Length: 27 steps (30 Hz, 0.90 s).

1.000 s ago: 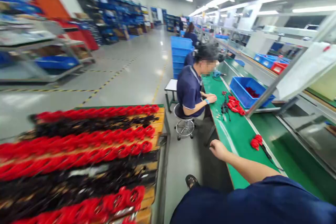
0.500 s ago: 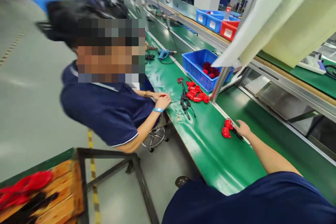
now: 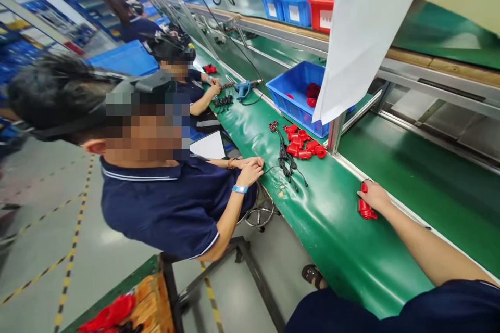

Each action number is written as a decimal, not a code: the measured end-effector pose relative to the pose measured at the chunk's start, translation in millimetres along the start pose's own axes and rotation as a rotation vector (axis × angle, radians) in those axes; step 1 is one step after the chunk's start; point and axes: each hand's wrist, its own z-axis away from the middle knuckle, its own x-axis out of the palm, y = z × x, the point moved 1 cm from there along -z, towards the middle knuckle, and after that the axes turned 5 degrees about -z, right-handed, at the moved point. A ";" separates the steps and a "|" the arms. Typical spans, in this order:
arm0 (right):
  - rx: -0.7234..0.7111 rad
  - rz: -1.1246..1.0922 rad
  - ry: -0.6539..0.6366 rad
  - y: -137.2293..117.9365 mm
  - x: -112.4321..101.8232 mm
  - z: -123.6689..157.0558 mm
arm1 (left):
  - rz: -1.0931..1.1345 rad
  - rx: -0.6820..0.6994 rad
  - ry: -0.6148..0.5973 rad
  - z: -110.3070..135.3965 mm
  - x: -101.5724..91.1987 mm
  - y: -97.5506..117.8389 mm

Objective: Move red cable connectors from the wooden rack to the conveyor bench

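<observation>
Now we have closed our right hand (image 3: pixel 374 196) over the red plastic part (image 3: pixel 366 209) on the green bench (image 3: pixel 332 229). Half a second back that hand only lay beside the part with the fingers loose; a second back it was short of the bench's near edge altogether. So the reach is over and, as we judge it, the pick-up is in hand. Our view has swung too, away from the cart of red and black coils and onto the bench.

From the head camera, the only view we have, the fingers curl down over the top of the part and press it from above. We can't tell whether it is lifted or still rests on the bench. It sits toward the bench's far edge, just beside the metal rail, well apart from the co-worker's heap.

The part itself is bright red, glossy moulded plastic, ribbed and roughly cylindrical. Only its lower end shows under our palm. The black lead seen on it earlier is hidden now.

Our left hand is out of view.

Further along the bench a co-worker's hands (image 3: pixel 250 169) work at a thin wire, with a bundle of black leads (image 3: pixel 287 158) and a pile of red parts (image 3: pixel 302 144) near a blue bin (image 3: pixel 297 109).
</observation>
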 end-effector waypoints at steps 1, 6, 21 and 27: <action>0.003 0.009 -0.010 -3.8 -2.7 -5.9 | 0.001 0.002 -0.027 -1.5 0.1 -2.7; -0.050 0.017 0.058 -29.0 -25.0 -8.3 | 0.007 -0.043 -0.066 4.1 -5.8 -13.2; -0.863 -0.256 -0.101 -176.7 -98.2 124.2 | -0.019 -0.147 0.307 279.2 111.5 107.9; -1.334 -0.280 -0.293 -244.0 -111.7 192.3 | 0.095 -0.221 0.528 358.4 179.3 156.9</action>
